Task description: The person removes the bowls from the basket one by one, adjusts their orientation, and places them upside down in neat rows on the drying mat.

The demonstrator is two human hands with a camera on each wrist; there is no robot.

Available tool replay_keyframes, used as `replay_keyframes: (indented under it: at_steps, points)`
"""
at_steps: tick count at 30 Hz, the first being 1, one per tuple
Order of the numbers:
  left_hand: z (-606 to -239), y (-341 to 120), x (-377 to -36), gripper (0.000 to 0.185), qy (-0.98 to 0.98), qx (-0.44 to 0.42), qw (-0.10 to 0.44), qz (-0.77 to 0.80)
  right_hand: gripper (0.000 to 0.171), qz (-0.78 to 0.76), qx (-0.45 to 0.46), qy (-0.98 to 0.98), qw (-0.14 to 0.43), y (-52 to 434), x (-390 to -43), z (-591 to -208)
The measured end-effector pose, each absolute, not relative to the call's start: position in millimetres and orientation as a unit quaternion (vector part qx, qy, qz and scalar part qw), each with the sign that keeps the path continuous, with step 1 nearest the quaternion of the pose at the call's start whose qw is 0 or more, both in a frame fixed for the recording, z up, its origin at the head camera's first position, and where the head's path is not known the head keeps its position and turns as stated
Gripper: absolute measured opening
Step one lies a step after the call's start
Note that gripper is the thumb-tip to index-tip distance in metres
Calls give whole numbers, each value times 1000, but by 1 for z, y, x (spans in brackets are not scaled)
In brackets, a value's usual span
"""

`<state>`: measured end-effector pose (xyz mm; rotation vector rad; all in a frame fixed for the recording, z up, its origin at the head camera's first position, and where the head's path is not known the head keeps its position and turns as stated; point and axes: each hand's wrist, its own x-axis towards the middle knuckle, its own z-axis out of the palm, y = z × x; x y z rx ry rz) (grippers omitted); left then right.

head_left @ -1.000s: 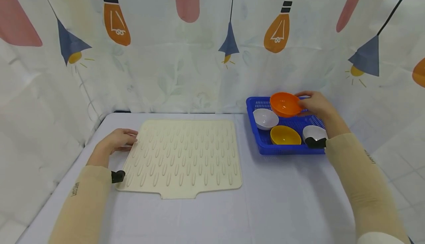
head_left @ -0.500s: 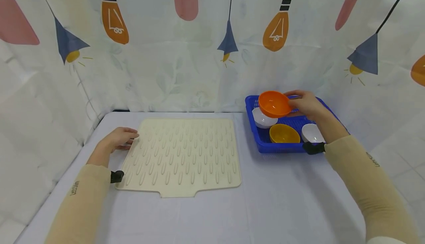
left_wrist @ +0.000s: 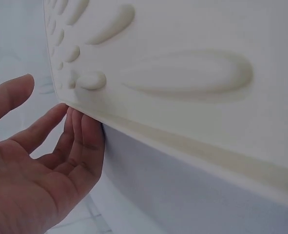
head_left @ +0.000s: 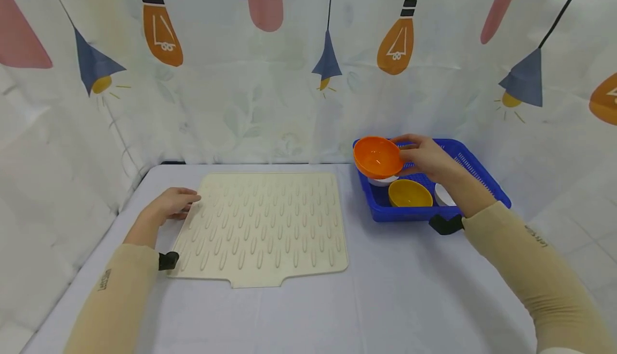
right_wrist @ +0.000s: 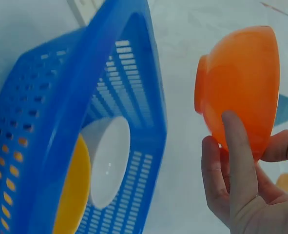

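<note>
My right hand [head_left: 426,158] grips the orange bowl [head_left: 377,157] by its rim, fingers curled round the outside, thumb on the far side. The bowl is held in the air, tilted, over the left end of the blue basket [head_left: 474,167]. In the right wrist view my fingers [right_wrist: 236,161] lie along the bowl's [right_wrist: 239,83] underside; the thumb is cut off at the frame edge.

Hidden or partial: one white bowl [head_left: 383,181] sits in the basket directly under the orange one, only a sliver showing in the head view. A second white bowl [head_left: 441,196] is mostly behind my right wrist. The yellow bowl [head_left: 409,194] shows fully, at the basket's near wall. A black strap [head_left: 445,224] on my right forearm covers part of the basket's front edge. In the right wrist view the yellow bowl [right_wrist: 73,195] is seen edge-on, beside a white bowl [right_wrist: 107,165].

My left hand [head_left: 168,205] rests flat on the table [head_left: 395,284], fingers relaxed and straight, fingertips touching the left edge of the cream mat [head_left: 265,225]. In the left wrist view the fingertips [left_wrist: 83,131] appear tucked just under the mat's [left_wrist: 192,73] edge; I cannot tell whether they lift it.

Surface: pale lilac-white tabletop; mat ribbed, lying left of the basket. Behind, a curtain [head_left: 250,75] printed with lightbulbs and lamps encloses the table.
</note>
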<state>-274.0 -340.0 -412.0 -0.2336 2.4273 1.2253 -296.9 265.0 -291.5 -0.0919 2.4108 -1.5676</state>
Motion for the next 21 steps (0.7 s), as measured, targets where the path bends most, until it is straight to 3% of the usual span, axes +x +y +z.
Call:
replay_keyframes:
  at_steps: [6, 21]
  points:
    - [-413, -338, -273, 74, 874, -81, 210, 431, 58, -551, -30, 819, 157, 246, -289, -294]
    - [-400, -310, -271, 73, 896, -81, 147, 411, 56, -562, -62, 807, 170, 214, -281, -317]
